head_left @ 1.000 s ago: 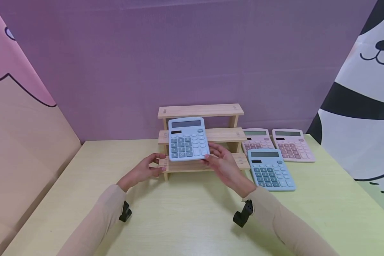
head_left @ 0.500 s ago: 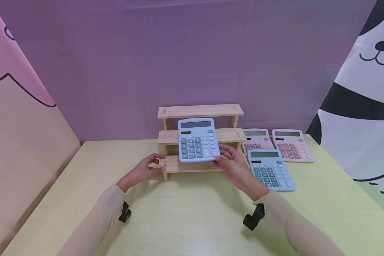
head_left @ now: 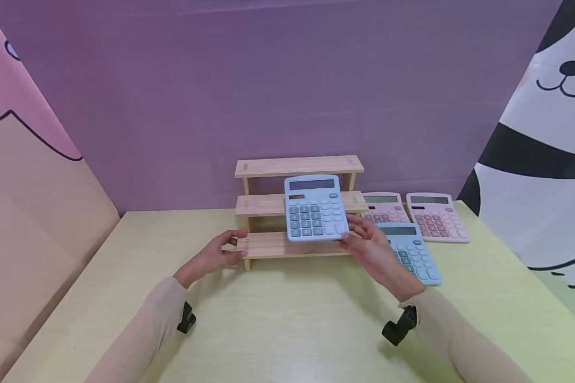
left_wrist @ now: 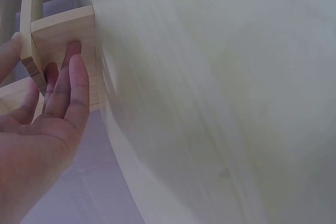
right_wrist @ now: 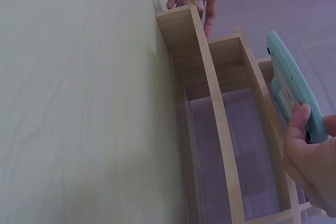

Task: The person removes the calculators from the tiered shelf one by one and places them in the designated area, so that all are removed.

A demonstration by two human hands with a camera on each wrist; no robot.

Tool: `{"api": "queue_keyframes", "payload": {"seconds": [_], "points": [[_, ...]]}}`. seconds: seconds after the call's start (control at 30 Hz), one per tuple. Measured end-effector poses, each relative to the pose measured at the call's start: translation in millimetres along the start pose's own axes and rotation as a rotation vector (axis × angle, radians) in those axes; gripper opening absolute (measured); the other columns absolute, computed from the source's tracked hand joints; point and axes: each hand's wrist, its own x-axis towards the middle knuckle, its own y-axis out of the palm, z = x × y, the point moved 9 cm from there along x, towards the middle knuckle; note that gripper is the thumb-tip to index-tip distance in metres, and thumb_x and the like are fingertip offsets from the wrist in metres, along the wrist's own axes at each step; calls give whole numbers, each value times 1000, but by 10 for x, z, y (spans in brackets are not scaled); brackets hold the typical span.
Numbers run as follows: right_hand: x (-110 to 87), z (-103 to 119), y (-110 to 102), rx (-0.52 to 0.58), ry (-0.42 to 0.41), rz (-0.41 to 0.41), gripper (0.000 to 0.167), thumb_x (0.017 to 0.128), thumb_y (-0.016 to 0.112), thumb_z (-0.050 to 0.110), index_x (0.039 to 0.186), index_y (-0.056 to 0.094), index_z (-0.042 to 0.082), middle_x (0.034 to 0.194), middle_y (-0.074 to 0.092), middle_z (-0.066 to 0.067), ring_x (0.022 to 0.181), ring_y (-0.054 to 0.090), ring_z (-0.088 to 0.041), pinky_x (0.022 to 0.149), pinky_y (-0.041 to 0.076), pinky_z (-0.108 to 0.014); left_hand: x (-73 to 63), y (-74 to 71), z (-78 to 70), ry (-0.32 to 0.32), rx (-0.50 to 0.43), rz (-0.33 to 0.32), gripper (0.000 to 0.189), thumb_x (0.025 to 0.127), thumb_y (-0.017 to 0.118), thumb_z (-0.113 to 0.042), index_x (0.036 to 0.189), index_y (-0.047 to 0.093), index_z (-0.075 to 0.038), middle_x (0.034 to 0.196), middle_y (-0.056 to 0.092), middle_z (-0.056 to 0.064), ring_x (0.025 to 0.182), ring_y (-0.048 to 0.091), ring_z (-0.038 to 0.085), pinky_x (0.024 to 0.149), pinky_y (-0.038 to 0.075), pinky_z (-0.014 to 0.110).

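Note:
A light-blue calculator (head_left: 316, 213) is held up in front of the three-tier wooden rack (head_left: 268, 246), keys and dark display facing me. My right hand (head_left: 376, 258) pinches its lower right corner. Seen edge-on in the right wrist view, the calculator (right_wrist: 298, 82) stands out from the shelf boards, with the thumb on its back. At the rack's left end, my left hand (head_left: 214, 255) grips the lowest board. In the left wrist view, the fingers (left_wrist: 77, 85) reach under that board beside the side panel (left_wrist: 73, 27), and the thumb lies on its other face.
To the right of the rack, two pink calculators (head_left: 433, 218) lie side by side. In front of them is another blue calculator (head_left: 419, 260), partly hidden by my right hand. A purple cloth backdrop (head_left: 297, 80) hangs behind the pale table (head_left: 278, 324).
My right hand has carried the blue calculator rightward along the front of the rack, from its left part toward its right end. The left hand has kept its place.

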Motion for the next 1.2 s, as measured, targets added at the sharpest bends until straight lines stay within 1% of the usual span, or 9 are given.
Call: {"api": "queue_keyframes", "payload": {"seconds": [0.17,0.33,0.63,0.87,1.0,1.2], "points": [[-50,19,-111,-2,-5,8,56,90,48,-6,139,19,-3,111,51,-1,93,58,-9,87,50,-25,-6,8,-21,0,-2,-4,53,88,60,-14,134,36,-2,113,41,20,91,57,28,82,53,39],[-109,55,-217,-11,-21,-1,55,90,49,-4,137,21,-3,110,52,0,91,59,-9,86,51,-24,-15,17,-37,-4,-15,0,54,88,60,-13,134,35,-2,113,40,19,93,57,28,82,53,39],[-200,131,-370,22,-61,61,48,90,48,-5,132,24,-1,113,55,0,94,60,-11,84,52,-26,-25,16,-45,-11,-22,0,53,88,60,-14,134,35,-2,113,40,18,94,58,28,82,52,40],[-269,163,-497,10,-42,77,52,91,49,-2,135,21,0,117,51,0,98,59,-10,85,51,-24,-10,13,-24,-11,-17,3,54,88,60,-15,134,36,-2,112,41,18,94,58,29,83,52,41],[-315,190,-577,35,-35,89,51,92,46,-3,136,20,2,118,52,2,98,60,-9,85,51,-23,-3,8,-11,-7,-26,5,54,88,61,-15,134,36,-2,112,42,18,93,58,30,84,51,42],[-370,234,-696,80,-50,105,45,92,44,-5,132,25,5,116,57,2,96,61,-12,84,51,-23,-5,11,-12,-14,-24,2,54,88,61,-15,134,36,-2,113,42,18,94,58,30,84,52,41]]}}
